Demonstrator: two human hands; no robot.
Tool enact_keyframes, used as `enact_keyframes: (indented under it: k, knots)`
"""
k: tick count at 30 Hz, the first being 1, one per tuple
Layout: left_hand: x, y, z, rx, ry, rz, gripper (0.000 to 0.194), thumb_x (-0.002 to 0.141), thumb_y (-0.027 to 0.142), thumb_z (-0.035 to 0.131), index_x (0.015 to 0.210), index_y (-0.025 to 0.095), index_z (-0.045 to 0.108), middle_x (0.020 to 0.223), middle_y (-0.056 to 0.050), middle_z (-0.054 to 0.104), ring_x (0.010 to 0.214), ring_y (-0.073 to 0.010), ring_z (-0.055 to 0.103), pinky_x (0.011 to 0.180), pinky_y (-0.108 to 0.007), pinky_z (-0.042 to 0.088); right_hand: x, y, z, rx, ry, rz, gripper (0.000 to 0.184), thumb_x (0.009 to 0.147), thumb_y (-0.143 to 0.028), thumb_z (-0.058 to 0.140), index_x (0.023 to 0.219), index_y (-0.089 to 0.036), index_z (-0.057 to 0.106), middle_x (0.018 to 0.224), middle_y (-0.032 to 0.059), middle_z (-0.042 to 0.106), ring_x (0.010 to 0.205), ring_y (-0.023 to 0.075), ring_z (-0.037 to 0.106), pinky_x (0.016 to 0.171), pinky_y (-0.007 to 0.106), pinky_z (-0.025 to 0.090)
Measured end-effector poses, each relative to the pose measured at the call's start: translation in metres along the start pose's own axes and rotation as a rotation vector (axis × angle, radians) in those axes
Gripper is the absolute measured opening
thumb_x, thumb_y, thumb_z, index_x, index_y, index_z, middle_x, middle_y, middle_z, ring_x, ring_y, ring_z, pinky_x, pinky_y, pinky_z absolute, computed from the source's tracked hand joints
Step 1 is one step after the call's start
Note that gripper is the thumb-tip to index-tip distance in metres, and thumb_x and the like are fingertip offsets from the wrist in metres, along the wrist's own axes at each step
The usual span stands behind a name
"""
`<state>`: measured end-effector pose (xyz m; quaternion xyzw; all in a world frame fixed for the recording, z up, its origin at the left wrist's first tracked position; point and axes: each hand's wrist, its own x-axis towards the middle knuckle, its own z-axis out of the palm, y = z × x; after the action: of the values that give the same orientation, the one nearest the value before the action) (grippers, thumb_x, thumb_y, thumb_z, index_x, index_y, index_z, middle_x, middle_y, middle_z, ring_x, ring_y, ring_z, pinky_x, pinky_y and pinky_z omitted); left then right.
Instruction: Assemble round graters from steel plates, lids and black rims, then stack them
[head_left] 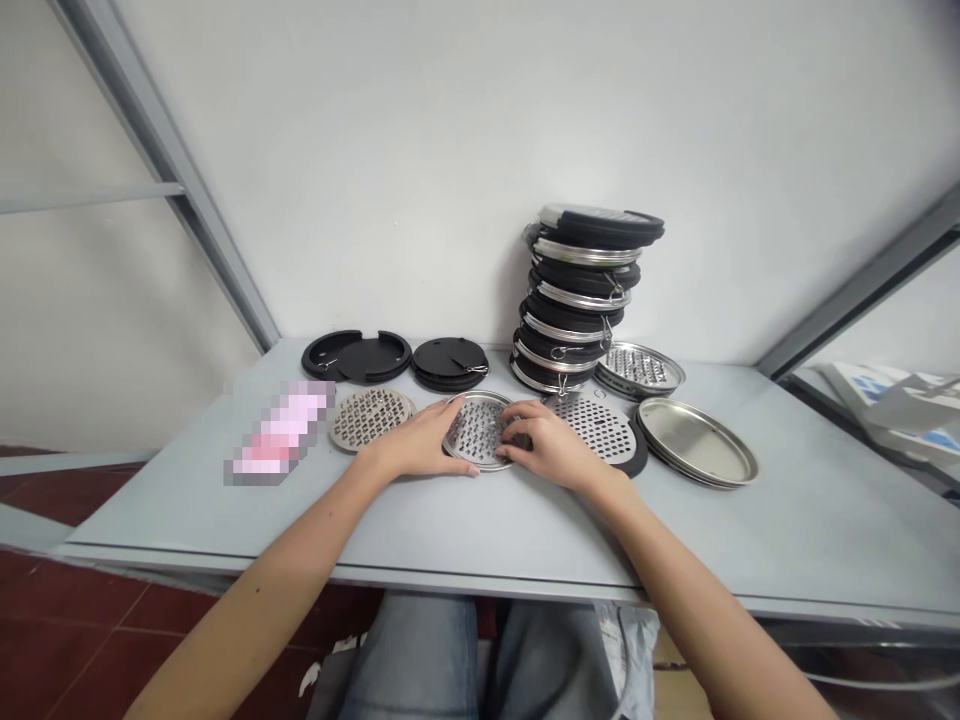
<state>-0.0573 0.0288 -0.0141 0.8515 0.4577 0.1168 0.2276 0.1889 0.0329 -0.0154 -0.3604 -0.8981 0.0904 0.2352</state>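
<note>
A round metal grater point(477, 430) with rows of raised holes lies on the table in front of me. My left hand point(421, 442) holds it along the left rim, fingers behind and thumb at the front. On its right side, the bent fingers of my right hand point(551, 442) grip near the rim; their tips are partly hidden. Just left of my left hand rests a flat perforated metal disc point(369, 417). Behind and beside my right hand, a disc with larger round holes point(604, 430) sits on a black ring base.
A tall leaning stack of black and metal round graters point(576, 300) stands by the wall. Black round holders point(358, 358) and black discs point(450, 362) lie at the back left. To the right are another grater point(641, 368) and stacked metal lids point(697, 440). A blurred-out object point(281, 435) lies left.
</note>
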Motion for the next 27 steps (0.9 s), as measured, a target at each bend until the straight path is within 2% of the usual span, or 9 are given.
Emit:
enact_keyframes:
  k: [10,18,27]
  knots:
    - [-0.001,0.009,-0.003,0.000,0.034,0.058,0.099,0.068,0.066,0.067,0.147,0.025,0.023,0.152,-0.009,0.031,0.139,-0.0323,0.029,0.110,-0.044,0.032,0.000,0.002,0.003,-0.023,0.010,0.002,0.011,0.084,-0.026,0.062,0.082,-0.017,0.068,0.108,0.0119,0.065,0.105,0.0248,0.058,0.094,0.041,0.047]
    - [0.000,0.010,-0.004,0.016,0.054,0.074,0.101,0.067,0.065,0.069,0.147,0.025,0.023,0.152,-0.009,0.032,0.138,-0.0317,0.031,0.111,-0.043,0.030,0.000,-0.002,0.001,-0.013,0.055,0.003,0.009,0.082,-0.024,0.062,0.081,-0.018,0.067,0.109,0.0120,0.064,0.106,0.0257,0.057,0.094,0.044,0.047]
    - [0.001,0.008,-0.002,0.026,0.065,0.054,0.101,0.066,0.063,0.070,0.147,0.026,0.022,0.149,-0.011,0.035,0.135,-0.0336,0.035,0.106,-0.044,0.033,0.000,0.006,0.005,-0.078,0.045,-0.017,0.009,0.084,-0.023,0.060,0.087,-0.017,0.067,0.108,0.0126,0.064,0.110,0.0263,0.054,0.095,0.045,0.046]
